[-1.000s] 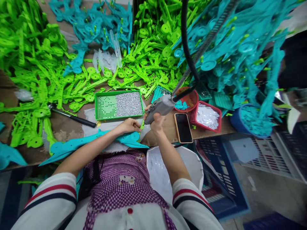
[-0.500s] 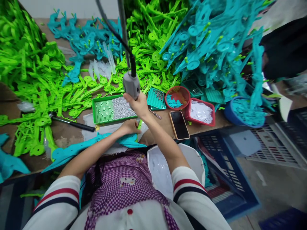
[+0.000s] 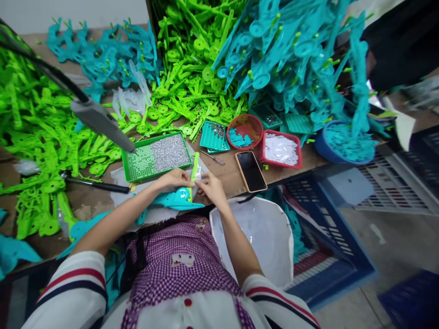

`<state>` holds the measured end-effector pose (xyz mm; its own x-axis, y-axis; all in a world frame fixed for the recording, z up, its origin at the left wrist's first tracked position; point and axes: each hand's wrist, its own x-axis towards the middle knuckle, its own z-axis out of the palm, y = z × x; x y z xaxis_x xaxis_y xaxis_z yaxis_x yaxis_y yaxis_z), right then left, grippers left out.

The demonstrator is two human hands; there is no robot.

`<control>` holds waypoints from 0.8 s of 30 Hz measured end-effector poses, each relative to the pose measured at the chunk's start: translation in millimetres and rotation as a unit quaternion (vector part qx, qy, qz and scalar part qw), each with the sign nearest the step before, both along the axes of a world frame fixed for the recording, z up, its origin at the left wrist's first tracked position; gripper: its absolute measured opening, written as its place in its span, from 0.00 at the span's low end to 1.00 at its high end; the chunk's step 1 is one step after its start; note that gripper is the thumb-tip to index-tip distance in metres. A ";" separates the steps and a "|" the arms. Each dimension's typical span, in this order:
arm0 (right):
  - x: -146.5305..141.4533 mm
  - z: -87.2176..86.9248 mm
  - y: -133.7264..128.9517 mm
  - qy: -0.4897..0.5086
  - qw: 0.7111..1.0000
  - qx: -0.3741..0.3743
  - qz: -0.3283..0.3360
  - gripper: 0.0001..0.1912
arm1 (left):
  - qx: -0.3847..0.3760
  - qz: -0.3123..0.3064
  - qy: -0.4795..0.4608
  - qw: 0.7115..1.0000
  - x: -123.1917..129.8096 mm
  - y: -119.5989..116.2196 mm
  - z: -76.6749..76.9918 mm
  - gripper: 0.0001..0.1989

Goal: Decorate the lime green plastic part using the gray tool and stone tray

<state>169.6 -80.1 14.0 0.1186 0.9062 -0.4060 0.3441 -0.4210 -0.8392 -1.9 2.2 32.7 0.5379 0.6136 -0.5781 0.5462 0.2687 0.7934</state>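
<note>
The left hand pinches the green strip, just left of the frame's centre; the right hand meets it with bent fingers, its grip unclear. Uneven pressing could skew the strip on the blue part. Its long axis runs near-vertical, top end leaning right.

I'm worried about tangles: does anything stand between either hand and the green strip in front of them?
Nothing visible does: the fingertips of the left hand and right hand are at the green strip. The grey tool hangs off to the left, its tip apparently above the green tray.
</note>
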 end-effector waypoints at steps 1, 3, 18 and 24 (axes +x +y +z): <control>-2.4 -0.3 1.3 0.024 1.000 -0.002 -0.010 0.13 | -0.014 0.001 -0.013 1.000 -2.4 0.2 0.1 0.15; -3.6 -0.7 4.0 0.076 0.997 -0.014 -0.025 0.12 | -0.035 0.007 -0.029 0.999 -5.2 -0.1 -0.5 0.16; -0.7 4.6 1.4 -0.061 0.997 0.021 0.041 0.11 | 0.034 0.061 -0.002 0.998 -3.7 -9.7 -13.4 0.19; 4.7 14.9 22.3 -0.274 0.913 0.242 0.178 0.22 | 0.070 0.067 0.019 0.995 -1.5 -12.6 -14.4 0.20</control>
